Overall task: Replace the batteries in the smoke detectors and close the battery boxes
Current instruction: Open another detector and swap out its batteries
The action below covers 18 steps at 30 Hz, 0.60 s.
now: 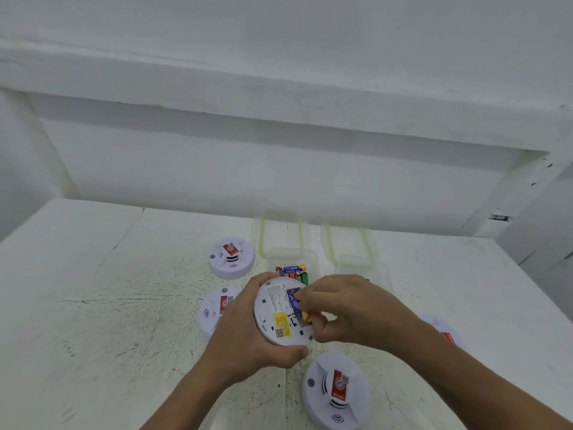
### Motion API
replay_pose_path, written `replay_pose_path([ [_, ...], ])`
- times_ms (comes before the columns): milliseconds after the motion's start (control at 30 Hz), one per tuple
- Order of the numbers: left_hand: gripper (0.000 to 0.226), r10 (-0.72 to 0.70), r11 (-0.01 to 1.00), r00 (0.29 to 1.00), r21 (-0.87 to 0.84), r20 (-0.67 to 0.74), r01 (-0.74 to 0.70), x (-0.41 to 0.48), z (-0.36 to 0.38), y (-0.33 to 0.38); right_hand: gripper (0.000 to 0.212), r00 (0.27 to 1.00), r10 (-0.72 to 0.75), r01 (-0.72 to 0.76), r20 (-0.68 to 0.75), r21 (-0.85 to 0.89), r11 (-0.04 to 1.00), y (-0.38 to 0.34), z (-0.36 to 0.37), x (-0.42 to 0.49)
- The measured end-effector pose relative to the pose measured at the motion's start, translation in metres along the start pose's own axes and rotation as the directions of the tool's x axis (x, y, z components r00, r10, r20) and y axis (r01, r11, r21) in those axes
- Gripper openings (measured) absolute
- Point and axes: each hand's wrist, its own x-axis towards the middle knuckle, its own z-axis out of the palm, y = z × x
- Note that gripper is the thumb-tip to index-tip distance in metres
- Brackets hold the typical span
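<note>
My left hand (pixel 245 330) grips a white round smoke detector (pixel 276 318), turned back side up above the table, with a yellow sticker on it. My right hand (pixel 347 308) pinches a blue and yellow battery (pixel 296 305) at the detector's open battery slot. Behind the hands stands a clear plastic box (pixel 293 259) with several batteries (pixel 294 271) inside. A second clear box (pixel 362 268) stands to its right, its contents mostly hidden by my right hand.
Other white smoke detectors lie face up on the white table (pixel 108 305): one at the back (pixel 231 257), one left of my hands (pixel 214 308), one near the front (pixel 336 389), one partly hidden under my right forearm (pixel 446 333). Two clear lids (pixel 280 228) lie behind the boxes.
</note>
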Motion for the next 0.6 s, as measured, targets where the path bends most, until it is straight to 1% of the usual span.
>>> replay_pose_path([
  [33, 0.085, 0.009, 1.0, 1.0, 0.0, -0.011, -0.009, 0.0, 0.0, 0.0, 0.02, 0.999, 0.027, -0.025, -0.024, 0.06, 0.998, 0.0, -0.001, -0.001],
  [100, 0.086, 0.019, 1.0, 0.999, 0.0, -0.03, -0.019, 0.001, 0.0, 0.0, 0.023, 0.991, 0.128, -0.114, -0.045, 0.232, 0.966, -0.001, -0.001, -0.002],
  [167, 0.086, 0.024, 1.0, 0.999, 0.0, -0.028, -0.024, 0.001, 0.002, 0.0, 0.016, 0.971, 0.231, -0.192, -0.062, 0.373, 0.908, -0.002, 0.003, -0.004],
  [233, 0.087, 0.027, 1.0, 0.999, 0.004, -0.018, -0.027, 0.001, 0.003, -0.001, 0.01, 0.947, 0.309, -0.246, -0.085, 0.426, 0.871, -0.003, 0.009, -0.004],
  [300, 0.087, 0.026, 0.999, 0.999, 0.019, -0.021, -0.026, 0.001, 0.005, -0.003, 0.005, 0.922, 0.382, -0.312, -0.059, 0.468, 0.827, -0.005, 0.015, -0.005],
  [367, 0.089, 0.027, 0.999, 0.999, 0.039, -0.027, -0.026, 0.001, 0.006, -0.007, 0.006, 0.9, 0.435, -0.371, -0.027, 0.478, 0.796, -0.006, 0.019, -0.006],
  [433, 0.091, 0.025, 0.999, 0.999, 0.045, -0.029, -0.024, 0.0, 0.008, -0.011, 0.009, 0.873, 0.487, -0.421, 0.013, 0.521, 0.742, -0.008, 0.019, -0.007],
  [500, 0.092, 0.03, 0.998, 0.999, 0.05, -0.033, -0.028, 0.0, 0.009, -0.011, 0.012, 0.83, 0.555, -0.466, 0.05, 0.608, 0.642, -0.007, 0.017, -0.008],
  [533, 0.091, 0.036, 0.998, 0.999, 0.052, -0.037, -0.034, 0.0, 0.009, -0.01, 0.011, 0.793, 0.604, -0.487, 0.075, 0.674, 0.556, -0.005, 0.015, -0.009],
  [600, 0.089, 0.054, 0.997, 0.997, 0.049, -0.059, -0.051, 0.0, 0.007, -0.009, 0.007, 0.691, 0.709, -0.502, 0.139, 0.798, 0.333, 0.006, 0.012, -0.01],
])
